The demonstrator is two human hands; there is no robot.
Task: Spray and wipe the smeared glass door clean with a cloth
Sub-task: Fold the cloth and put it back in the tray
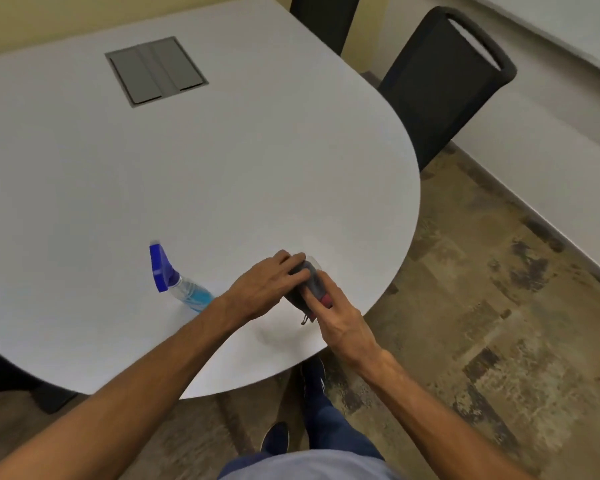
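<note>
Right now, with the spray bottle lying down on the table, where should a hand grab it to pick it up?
Probably around the clear neck of the spray bottle, just below the blue trigger head. It lies on its side on the table, head pointing away, so come from above. The left hand is nearest, though both hands hold the cloth.

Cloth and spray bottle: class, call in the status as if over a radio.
Left hand and right hand both gripping the grey cloth above the table. Spray bottle on the table, untouched. Glass door not in view. Nothing in the way.
</note>
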